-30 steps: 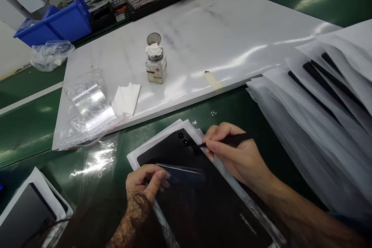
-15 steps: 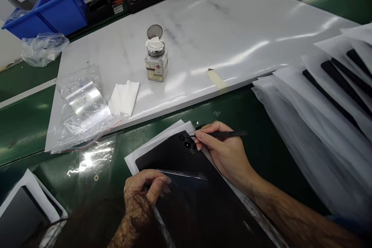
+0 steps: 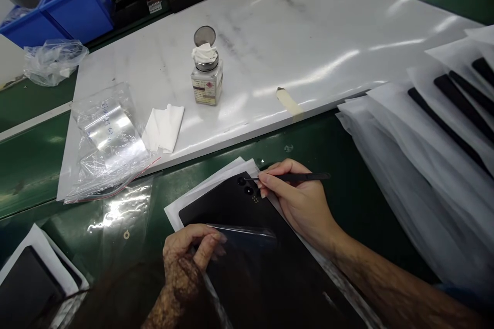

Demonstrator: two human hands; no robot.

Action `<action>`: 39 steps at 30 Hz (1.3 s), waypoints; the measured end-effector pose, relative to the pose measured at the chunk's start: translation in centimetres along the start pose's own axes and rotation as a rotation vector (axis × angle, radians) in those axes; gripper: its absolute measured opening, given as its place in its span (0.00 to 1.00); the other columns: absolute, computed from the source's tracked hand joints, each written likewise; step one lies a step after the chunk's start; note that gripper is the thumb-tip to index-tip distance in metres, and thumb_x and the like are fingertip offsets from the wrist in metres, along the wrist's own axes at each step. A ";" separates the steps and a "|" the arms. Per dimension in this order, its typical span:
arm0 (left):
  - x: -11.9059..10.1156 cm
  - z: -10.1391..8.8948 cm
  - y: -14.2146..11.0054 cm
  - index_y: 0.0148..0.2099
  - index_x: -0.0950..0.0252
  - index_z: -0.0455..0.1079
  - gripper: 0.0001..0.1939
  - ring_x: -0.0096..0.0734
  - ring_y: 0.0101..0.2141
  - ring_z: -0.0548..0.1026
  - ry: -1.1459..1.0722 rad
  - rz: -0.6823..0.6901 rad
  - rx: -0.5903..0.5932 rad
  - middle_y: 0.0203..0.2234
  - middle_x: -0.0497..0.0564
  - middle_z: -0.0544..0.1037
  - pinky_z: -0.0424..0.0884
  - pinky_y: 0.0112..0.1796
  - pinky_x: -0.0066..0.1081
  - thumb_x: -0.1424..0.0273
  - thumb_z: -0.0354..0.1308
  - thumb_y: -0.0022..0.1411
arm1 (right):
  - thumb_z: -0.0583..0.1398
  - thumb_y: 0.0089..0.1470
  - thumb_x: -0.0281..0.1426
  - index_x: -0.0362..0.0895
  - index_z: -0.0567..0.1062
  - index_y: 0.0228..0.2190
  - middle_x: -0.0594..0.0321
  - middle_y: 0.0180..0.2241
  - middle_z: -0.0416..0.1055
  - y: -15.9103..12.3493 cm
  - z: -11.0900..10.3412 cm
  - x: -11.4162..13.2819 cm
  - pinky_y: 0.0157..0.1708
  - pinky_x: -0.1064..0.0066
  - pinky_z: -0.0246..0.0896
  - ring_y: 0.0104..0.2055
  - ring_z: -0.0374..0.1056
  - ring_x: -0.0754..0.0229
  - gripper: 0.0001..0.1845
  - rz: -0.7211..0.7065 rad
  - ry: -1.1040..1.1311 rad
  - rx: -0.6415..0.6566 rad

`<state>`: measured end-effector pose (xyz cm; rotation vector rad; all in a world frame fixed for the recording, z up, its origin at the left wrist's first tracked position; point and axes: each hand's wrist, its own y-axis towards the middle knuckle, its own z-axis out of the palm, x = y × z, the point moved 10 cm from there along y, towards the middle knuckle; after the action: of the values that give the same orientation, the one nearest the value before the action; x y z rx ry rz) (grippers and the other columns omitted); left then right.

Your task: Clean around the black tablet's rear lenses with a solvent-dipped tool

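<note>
A black tablet back cover lies on white paper on the green bench. My right hand pinches thin black tweezers, their tip at the camera holes near the cover's top corner. My left hand rests on the cover's left edge, fingers closed on a clear film strip that stretches across the cover.
A white board behind carries a small glass bottle, a folded white wipe and clear plastic bags. Stacked paper-wrapped black covers fill the right. Blue bins stand far left; another cover sits bottom left.
My right hand moved left and forward, bringing the tweezers' tip from beside the cover's edge to the camera holes. My left hand kept its hold on the film.
</note>
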<state>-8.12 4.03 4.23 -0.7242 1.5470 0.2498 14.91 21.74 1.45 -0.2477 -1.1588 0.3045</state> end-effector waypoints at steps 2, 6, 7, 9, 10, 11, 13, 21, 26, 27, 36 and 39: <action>0.0 0.2 0.2 0.32 0.51 0.95 0.10 0.39 0.20 0.89 0.014 0.025 0.042 0.25 0.48 0.94 0.88 0.25 0.29 0.57 0.87 0.64 | 0.98 0.27 0.55 0.49 0.84 0.24 0.66 0.25 0.84 0.0 0.0 0.0 0.28 0.76 0.79 0.24 0.78 0.65 0.39 0.003 -0.004 -0.003; -0.1 0.0 0.2 0.32 0.52 0.94 0.11 0.39 0.21 0.89 0.014 0.024 0.002 0.26 0.48 0.95 0.88 0.25 0.30 0.57 0.86 0.66 | 0.98 0.25 0.54 0.49 0.84 0.23 0.66 0.24 0.83 -0.1 0.3 -0.1 0.28 0.76 0.78 0.24 0.77 0.66 0.39 0.015 0.006 -0.009; -0.2 -0.1 0.1 0.32 0.52 0.94 0.11 0.38 0.22 0.89 0.012 0.018 -0.018 0.26 0.47 0.95 0.88 0.26 0.30 0.57 0.86 0.66 | 0.98 0.25 0.54 0.49 0.85 0.22 0.66 0.24 0.83 -0.1 0.4 -0.1 0.28 0.77 0.77 0.23 0.77 0.66 0.38 0.015 0.008 -0.010; -0.5 0.0 -0.1 0.32 0.52 0.94 0.11 0.36 0.21 0.88 0.018 0.018 -0.030 0.26 0.47 0.94 0.87 0.26 0.29 0.58 0.86 0.66 | 0.98 0.26 0.53 0.50 0.85 0.22 0.67 0.24 0.83 -0.1 0.4 0.1 0.28 0.77 0.76 0.24 0.76 0.66 0.37 0.007 0.009 -0.011; -0.7 0.1 -0.2 0.32 0.51 0.94 0.11 0.36 0.21 0.88 0.025 0.019 -0.033 0.26 0.46 0.94 0.87 0.27 0.28 0.58 0.86 0.66 | 0.98 0.27 0.53 0.50 0.86 0.23 0.67 0.24 0.83 -0.1 0.3 0.4 0.28 0.77 0.77 0.24 0.77 0.66 0.36 0.000 0.013 -0.012; -0.8 0.1 -0.2 0.32 0.51 0.94 0.10 0.35 0.21 0.88 0.032 0.018 -0.038 0.26 0.46 0.94 0.87 0.27 0.28 0.58 0.86 0.65 | 0.98 0.28 0.52 0.51 0.87 0.24 0.68 0.25 0.84 -0.1 0.1 0.6 0.29 0.77 0.77 0.25 0.77 0.66 0.36 -0.006 0.020 -0.010; -0.9 0.0 -0.2 0.31 0.50 0.93 0.10 0.35 0.22 0.88 0.044 0.015 -0.041 0.25 0.45 0.94 0.86 0.28 0.28 0.58 0.86 0.65 | 0.98 0.33 0.52 0.52 0.88 0.26 0.68 0.27 0.85 0.1 -0.3 1.4 0.29 0.76 0.78 0.26 0.78 0.65 0.33 -0.023 0.032 0.027; 0.0 -0.2 0.0 0.31 0.50 0.94 0.08 0.35 0.22 0.88 0.007 -0.054 -0.038 0.26 0.45 0.94 0.84 0.27 0.29 0.59 0.88 0.60 | 0.91 0.57 0.40 0.50 0.91 0.30 0.63 0.33 0.86 -2.1 1.9 3.2 0.22 0.72 0.78 0.22 0.79 0.62 0.18 -0.014 -0.121 0.646; -0.2 -0.5 0.3 0.31 0.51 0.94 0.10 0.38 0.22 0.89 0.087 0.002 -0.009 0.26 0.46 0.94 0.87 0.27 0.32 0.57 0.87 0.63 | 0.91 0.56 0.38 0.50 0.90 0.29 0.64 0.32 0.85 -2.1 2.2 3.4 0.20 0.72 0.77 0.21 0.76 0.62 0.19 -0.011 -0.164 0.650; -0.3 -0.4 0.3 0.31 0.51 0.94 0.10 0.39 0.22 0.89 0.105 0.019 0.004 0.26 0.46 0.95 0.88 0.27 0.33 0.57 0.86 0.64 | 0.91 0.56 0.39 0.50 0.89 0.28 0.64 0.31 0.84 -2.0 2.3 3.5 0.18 0.72 0.75 0.20 0.75 0.62 0.19 -0.027 -0.165 0.646; -0.5 0.0 0.1 0.34 0.52 0.95 0.11 0.42 0.24 0.91 0.098 0.015 0.052 0.28 0.47 0.95 0.91 0.28 0.35 0.56 0.85 0.68 | 0.89 0.55 0.35 0.50 0.89 0.27 0.62 0.32 0.85 -2.1 2.3 3.0 0.22 0.71 0.77 0.25 0.78 0.60 0.17 0.047 -0.261 0.680; -0.6 -0.2 0.1 0.33 0.52 0.95 0.09 0.40 0.24 0.90 0.066 0.003 0.020 0.27 0.46 0.95 0.89 0.28 0.33 0.58 0.87 0.64 | 0.89 0.55 0.34 0.49 0.89 0.28 0.62 0.32 0.85 -2.3 2.2 2.7 0.21 0.71 0.77 0.24 0.77 0.61 0.18 0.076 -0.236 0.684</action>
<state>-8.33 4.13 4.78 -0.7205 1.6113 0.2138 14.13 20.69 5.39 0.3553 -1.2102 0.7895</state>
